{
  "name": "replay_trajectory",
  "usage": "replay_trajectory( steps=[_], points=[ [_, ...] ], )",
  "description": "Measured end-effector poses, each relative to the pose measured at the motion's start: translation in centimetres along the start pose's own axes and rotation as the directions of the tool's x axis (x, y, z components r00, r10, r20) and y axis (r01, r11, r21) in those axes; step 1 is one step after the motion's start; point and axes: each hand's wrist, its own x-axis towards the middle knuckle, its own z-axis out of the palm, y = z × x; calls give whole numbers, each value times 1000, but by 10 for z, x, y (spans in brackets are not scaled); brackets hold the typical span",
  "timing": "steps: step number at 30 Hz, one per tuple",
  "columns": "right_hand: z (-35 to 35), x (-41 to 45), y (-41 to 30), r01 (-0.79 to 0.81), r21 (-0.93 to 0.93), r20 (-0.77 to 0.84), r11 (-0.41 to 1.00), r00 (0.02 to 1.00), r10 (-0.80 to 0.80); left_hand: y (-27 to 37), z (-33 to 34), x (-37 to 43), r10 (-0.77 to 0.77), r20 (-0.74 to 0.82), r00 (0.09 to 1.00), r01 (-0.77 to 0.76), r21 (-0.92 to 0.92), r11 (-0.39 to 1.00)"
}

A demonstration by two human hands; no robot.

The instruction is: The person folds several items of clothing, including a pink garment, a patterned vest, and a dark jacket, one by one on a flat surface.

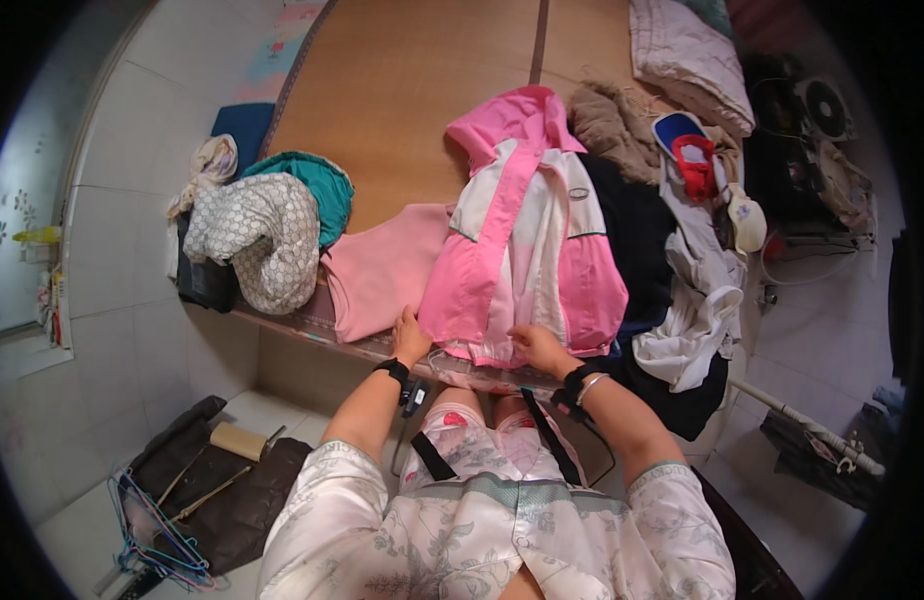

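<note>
A pink and white hooded jacket lies face up near the bed's front edge, its hood away from me and its front partly open. My left hand is at the jacket's lower left corner, where it meets a pink folded garment; whether the fingers grip cloth is not clear. At the bottom of the front opening, the curled fingers of my right hand pinch the jacket's edge. Both wrists wear black straps.
A brown mat covers the bed. Left of the jacket sit a patterned bundle and a teal cloth item. Dark clothing, a white garment and a cap lie right. Hangers rest on the floor at left.
</note>
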Motion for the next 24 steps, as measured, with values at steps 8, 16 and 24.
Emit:
replay_trajectory(
  steps=[8, 16, 24],
  points=[
    [58, 65, -23, -326, 691, 57, 645, 914, 402, 2, 17, -6, -46, -13, 999, 32, -535, 844],
    [15, 55, -21, -415, 780, 309, 469, 907, 288, 58, -13, -44, 308, 119, 944, -106, -775, 623],
    [-51, 5, -138, -235, 943, 204, 236, 968, 148, 32, 37, -23, -12, -206, 978, -110, -571, 814]
  ],
)
